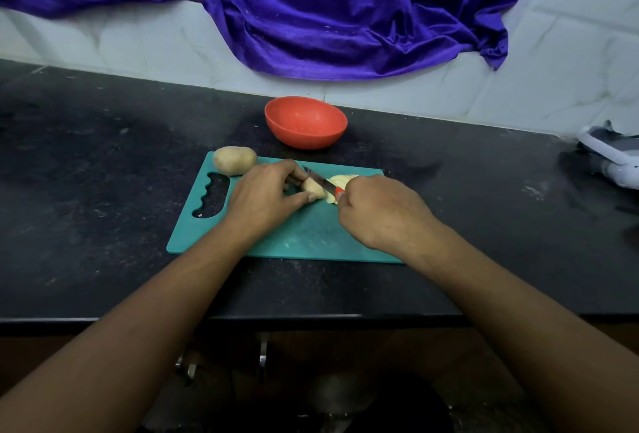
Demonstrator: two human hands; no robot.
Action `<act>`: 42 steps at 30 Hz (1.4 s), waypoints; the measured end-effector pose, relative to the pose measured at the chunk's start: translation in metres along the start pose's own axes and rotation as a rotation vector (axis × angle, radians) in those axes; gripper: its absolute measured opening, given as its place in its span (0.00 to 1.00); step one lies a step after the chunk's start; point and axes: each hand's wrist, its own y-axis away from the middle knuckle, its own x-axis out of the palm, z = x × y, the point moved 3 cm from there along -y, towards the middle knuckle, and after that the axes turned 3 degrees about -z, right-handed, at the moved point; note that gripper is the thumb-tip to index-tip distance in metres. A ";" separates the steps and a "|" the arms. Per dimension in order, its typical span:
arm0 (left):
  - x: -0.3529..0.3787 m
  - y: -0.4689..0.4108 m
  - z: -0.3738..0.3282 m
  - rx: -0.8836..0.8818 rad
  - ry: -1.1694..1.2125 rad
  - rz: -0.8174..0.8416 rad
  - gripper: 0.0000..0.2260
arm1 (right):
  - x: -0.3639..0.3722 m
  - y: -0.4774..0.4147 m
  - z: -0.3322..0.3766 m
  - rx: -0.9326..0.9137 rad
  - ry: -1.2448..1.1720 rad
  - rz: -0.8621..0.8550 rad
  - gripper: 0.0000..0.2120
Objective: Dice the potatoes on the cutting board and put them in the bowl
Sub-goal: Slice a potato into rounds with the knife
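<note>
Your two bare forearms reach in from the bottom edge, over the front lip of a dark, speckled counter [103,163]. A teal cutting board [304,237] lies flat on that counter in front of you, with a wavy cut-out handle at its left end.

Your left hand [264,199] rests on the middle of the board, fingers and thumb curled round a potato piece [314,188], holding it down against the board. Your right hand [378,213] is just to the right of it, closed in a fist round the red handle of a small knife [321,181]. The blade points away from you and to the left, and lies across the potato piece right beside your left fingertips.

Just behind the blade, close to your right knuckles, pale yellow potato slices [342,179] lie on the board. How many there are is hard to tell.

A whole potato [234,160], still in its skin, sits at the far left corner of the board, apart from your hands.

Beyond the board's far edge, near it but not touching, a red bowl [304,138] stands on the counter. No potato shows inside it.

At the far right of the counter lies a white and grey object [610,159], partly cut off by the frame.

Behind everything is a wall of pale tiles [138,45], with a shiny purple cloth [328,17] draped over its upper part.
</note>
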 end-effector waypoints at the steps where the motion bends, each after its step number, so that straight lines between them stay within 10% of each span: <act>1: 0.000 0.000 0.000 -0.001 -0.003 0.000 0.13 | 0.000 0.000 0.001 -0.001 -0.005 0.004 0.15; 42: 0.004 -0.002 -0.010 0.153 -0.116 -0.040 0.18 | -0.011 -0.003 -0.019 0.007 -0.149 -0.035 0.18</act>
